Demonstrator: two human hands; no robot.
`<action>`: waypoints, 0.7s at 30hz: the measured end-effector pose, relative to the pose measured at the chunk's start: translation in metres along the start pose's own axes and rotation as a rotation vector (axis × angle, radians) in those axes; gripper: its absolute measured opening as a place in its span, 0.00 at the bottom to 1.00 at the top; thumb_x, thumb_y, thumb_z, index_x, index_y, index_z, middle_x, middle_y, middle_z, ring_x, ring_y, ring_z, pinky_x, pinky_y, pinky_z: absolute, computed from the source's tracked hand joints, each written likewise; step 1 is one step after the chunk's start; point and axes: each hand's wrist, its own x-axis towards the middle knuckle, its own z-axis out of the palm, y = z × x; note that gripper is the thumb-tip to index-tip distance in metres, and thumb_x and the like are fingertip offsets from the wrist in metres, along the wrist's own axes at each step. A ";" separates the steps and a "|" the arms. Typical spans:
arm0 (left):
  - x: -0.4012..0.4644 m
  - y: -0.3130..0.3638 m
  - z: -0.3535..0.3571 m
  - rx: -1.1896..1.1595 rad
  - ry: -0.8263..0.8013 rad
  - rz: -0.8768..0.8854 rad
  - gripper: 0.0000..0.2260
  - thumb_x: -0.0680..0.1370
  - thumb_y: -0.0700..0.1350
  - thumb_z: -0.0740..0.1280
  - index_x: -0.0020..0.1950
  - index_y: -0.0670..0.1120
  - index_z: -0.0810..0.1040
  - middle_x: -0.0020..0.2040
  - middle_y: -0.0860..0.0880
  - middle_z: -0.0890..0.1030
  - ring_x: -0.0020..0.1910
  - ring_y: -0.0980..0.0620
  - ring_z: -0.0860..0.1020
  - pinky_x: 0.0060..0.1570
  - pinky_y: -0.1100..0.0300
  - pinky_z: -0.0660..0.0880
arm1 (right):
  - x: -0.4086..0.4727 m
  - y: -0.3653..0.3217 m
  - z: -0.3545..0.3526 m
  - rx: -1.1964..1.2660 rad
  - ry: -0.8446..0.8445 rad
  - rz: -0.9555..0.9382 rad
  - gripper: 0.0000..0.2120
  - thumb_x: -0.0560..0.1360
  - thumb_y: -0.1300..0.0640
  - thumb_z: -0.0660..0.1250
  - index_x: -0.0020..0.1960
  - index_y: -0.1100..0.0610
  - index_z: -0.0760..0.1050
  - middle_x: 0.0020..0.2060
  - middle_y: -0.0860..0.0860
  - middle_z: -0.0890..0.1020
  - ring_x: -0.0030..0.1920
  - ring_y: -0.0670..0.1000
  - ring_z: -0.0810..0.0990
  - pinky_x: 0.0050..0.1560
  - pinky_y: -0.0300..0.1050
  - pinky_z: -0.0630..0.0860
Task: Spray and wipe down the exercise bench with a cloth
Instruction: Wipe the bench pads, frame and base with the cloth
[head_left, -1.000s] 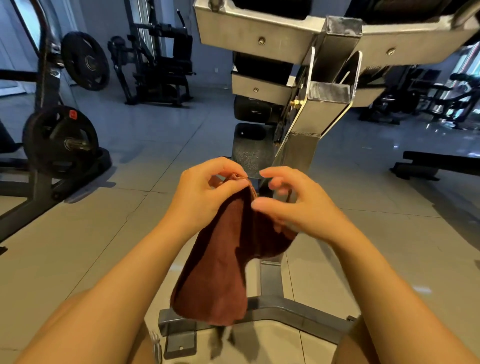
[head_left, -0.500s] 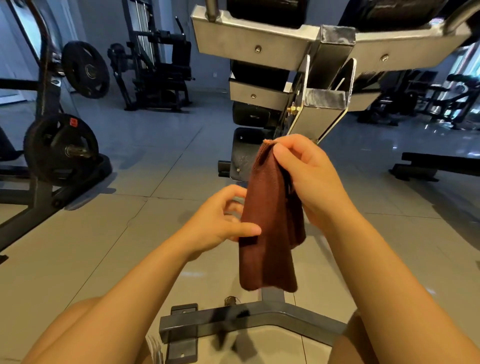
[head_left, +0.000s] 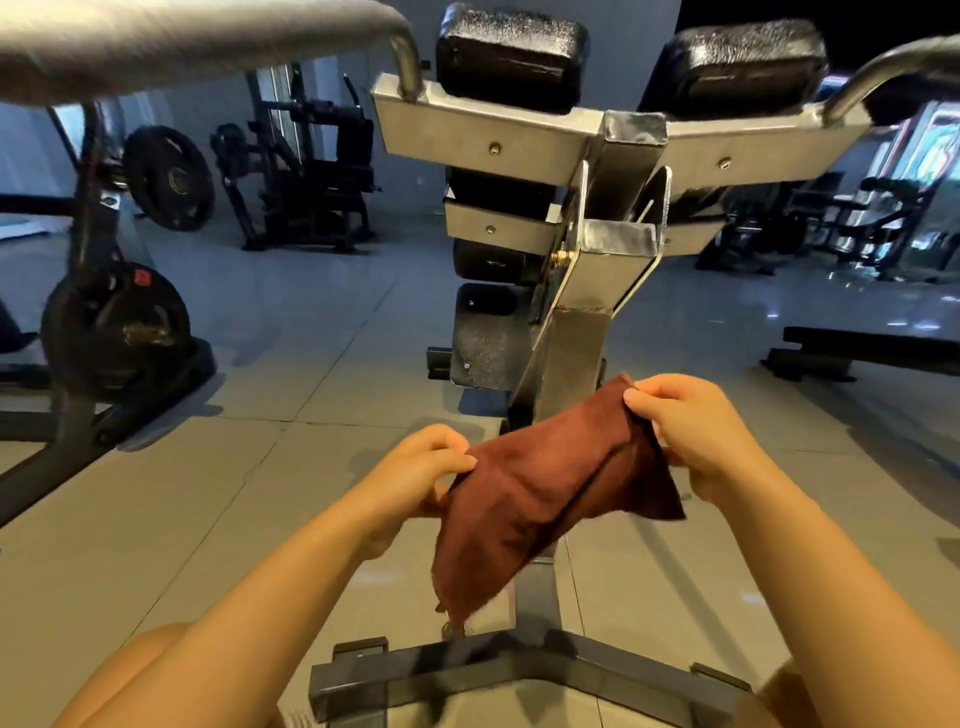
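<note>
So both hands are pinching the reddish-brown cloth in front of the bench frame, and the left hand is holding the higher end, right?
Not quite. The head view shows both hands pinching the reddish-brown cloth in front of the bench frame, but the right hand holds the higher end; the left hand holds the lower end.

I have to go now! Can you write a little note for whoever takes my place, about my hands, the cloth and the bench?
Left hand: pinches the lower left edge of the brown cloth.
Right hand: pinches its upper right corner.
The cloth hangs stretched between the hands, in the air in front of the bench frame, touching nothing.
No spray bottle in view.
Done: cloth in hand.
Left: spray and wipe the black pads and frame.
</note>
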 end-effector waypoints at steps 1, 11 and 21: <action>-0.001 0.000 -0.003 0.031 0.025 -0.013 0.07 0.79 0.41 0.63 0.41 0.49 0.71 0.39 0.50 0.73 0.35 0.53 0.70 0.36 0.61 0.69 | -0.004 0.005 0.005 0.030 -0.025 0.039 0.09 0.79 0.61 0.64 0.41 0.60 0.78 0.37 0.54 0.77 0.36 0.51 0.71 0.39 0.44 0.69; -0.033 0.033 -0.017 -0.420 0.038 -0.144 0.04 0.79 0.40 0.63 0.45 0.45 0.76 0.42 0.45 0.79 0.39 0.49 0.76 0.34 0.58 0.78 | -0.093 -0.027 0.051 -0.171 -0.262 -0.605 0.06 0.79 0.54 0.64 0.51 0.46 0.79 0.49 0.34 0.79 0.52 0.37 0.76 0.50 0.32 0.74; -0.088 0.059 -0.032 -0.123 0.073 0.060 0.09 0.74 0.39 0.71 0.53 0.45 0.82 0.43 0.47 0.85 0.41 0.51 0.83 0.39 0.58 0.79 | -0.126 -0.032 0.069 0.237 -0.385 -0.500 0.10 0.80 0.60 0.63 0.50 0.48 0.80 0.50 0.39 0.82 0.54 0.44 0.81 0.52 0.41 0.79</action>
